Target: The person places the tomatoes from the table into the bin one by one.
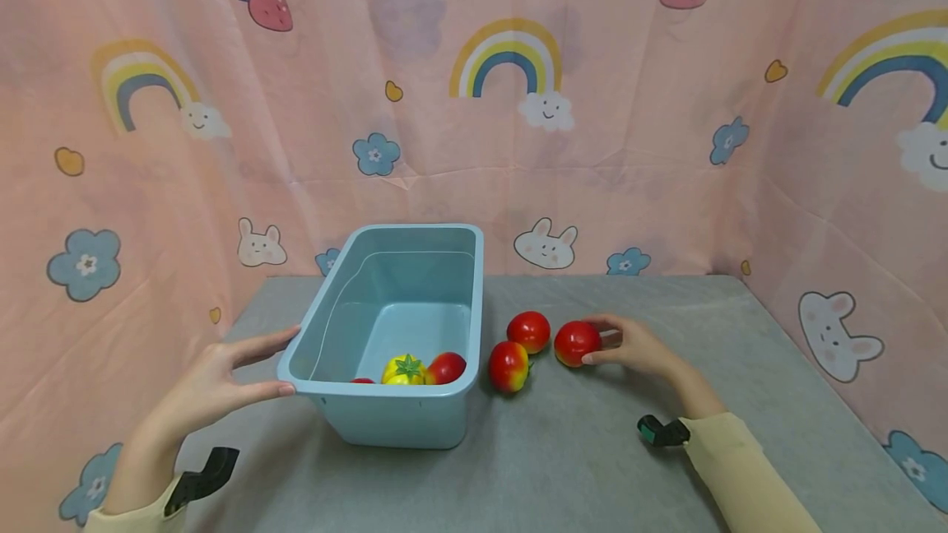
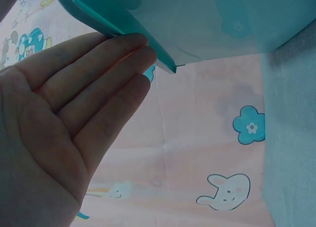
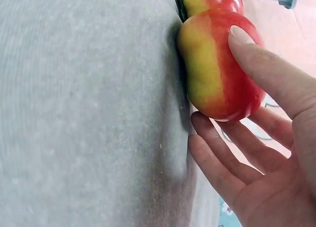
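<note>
My right hand holds a red tomato at the table surface, thumb on one side and fingers on the other. In the right wrist view this tomato shows a yellow-green underside. Just left of it lie two more tomatoes, one red and one red and yellow. At the corner of a light blue plastic bin, my left hand touches the rim with straight fingers. Inside the bin's near end are a yellow tomato, a red one and a barely visible red thing.
A grey table carries the bin and tomatoes. Behind and at both sides hangs a pink curtain printed with rainbows, bunnies and flowers. The bin's right wall stands close to the loose tomatoes.
</note>
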`<control>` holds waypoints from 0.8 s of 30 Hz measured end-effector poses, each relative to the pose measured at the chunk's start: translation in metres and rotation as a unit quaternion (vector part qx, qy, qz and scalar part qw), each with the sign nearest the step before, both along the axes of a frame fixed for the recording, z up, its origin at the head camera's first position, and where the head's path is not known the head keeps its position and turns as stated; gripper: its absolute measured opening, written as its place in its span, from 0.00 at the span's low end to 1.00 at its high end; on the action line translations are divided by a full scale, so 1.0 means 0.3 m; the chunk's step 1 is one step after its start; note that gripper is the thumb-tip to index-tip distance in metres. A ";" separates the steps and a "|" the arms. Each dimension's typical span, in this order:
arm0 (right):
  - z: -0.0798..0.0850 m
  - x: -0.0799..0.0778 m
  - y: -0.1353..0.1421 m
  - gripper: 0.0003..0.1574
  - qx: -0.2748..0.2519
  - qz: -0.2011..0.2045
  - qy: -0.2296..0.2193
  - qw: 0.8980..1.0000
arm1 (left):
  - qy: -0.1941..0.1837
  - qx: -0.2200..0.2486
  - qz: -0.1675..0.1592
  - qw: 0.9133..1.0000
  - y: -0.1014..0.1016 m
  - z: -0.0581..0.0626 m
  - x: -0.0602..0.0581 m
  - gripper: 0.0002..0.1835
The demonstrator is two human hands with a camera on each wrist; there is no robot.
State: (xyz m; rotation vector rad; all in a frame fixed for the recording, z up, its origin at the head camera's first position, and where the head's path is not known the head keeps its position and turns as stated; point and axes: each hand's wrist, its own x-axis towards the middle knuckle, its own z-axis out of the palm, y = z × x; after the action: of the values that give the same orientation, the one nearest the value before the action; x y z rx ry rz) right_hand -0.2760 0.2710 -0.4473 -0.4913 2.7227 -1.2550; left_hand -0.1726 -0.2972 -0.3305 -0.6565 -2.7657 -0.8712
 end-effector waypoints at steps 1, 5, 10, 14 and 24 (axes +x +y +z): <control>0.000 0.000 0.001 0.43 -0.002 -0.003 -0.003 1.000 | 0.000 0.000 0.000 1.000 0.000 0.000 0.000 0.35; 0.005 0.003 0.004 0.43 -0.005 -0.002 -0.004 1.000 | 0.001 -0.002 0.001 1.000 0.000 -0.001 -0.002 0.35; 0.017 0.009 0.009 0.44 0.004 -0.008 0.002 1.000 | 0.003 -0.004 0.002 1.000 0.000 -0.002 -0.003 0.35; 0.029 0.016 0.011 0.44 0.010 -0.015 0.007 1.000 | 0.005 -0.003 0.002 1.000 0.002 -0.002 -0.002 0.35; 0.055 0.028 0.012 0.45 0.027 -0.030 0.020 0.999 | 0.007 -0.005 0.001 1.000 0.003 -0.001 0.001 0.35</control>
State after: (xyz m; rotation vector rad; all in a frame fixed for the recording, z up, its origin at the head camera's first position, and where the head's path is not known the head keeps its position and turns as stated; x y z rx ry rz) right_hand -0.2677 0.2745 -0.4308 -0.4378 2.8152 -1.1946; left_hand -0.1724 -0.2964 -0.3306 -0.6602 -2.7590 -0.8502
